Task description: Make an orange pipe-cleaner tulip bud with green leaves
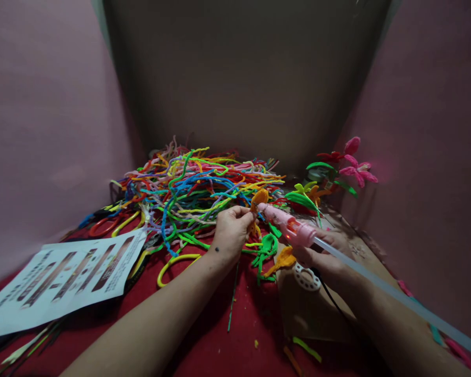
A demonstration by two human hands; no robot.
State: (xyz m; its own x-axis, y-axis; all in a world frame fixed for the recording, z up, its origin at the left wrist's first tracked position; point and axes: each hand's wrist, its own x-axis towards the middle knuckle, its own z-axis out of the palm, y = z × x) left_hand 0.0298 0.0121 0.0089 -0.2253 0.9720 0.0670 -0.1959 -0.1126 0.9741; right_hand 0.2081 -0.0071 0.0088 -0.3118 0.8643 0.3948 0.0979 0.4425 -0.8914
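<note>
My left hand (232, 230) pinches an orange pipe-cleaner petal (260, 197) between thumb and fingertips, above the red cloth. In my right hand (329, 251) is a pink hot glue gun (284, 221), its nozzle pointing left and close to the petal's base; whether it touches cannot be made out. An orange light glows in the gun's body, and a long clear glue stick (392, 292) runs out of its back. Below the hands lie green pipe-cleaner leaves (267, 250) and a second orange petal piece (283, 259). Beside them is a white disc with holes (306, 277).
A large heap of colourful pipe cleaners (196, 183) lies behind the hands. Yellow-handled scissors (176, 268) and a printed sheet (70, 277) are at left. Finished pipe-cleaner flowers (357, 168) stand at right. Brown cardboard (310, 314) lies under the right arm; pink walls flank both sides.
</note>
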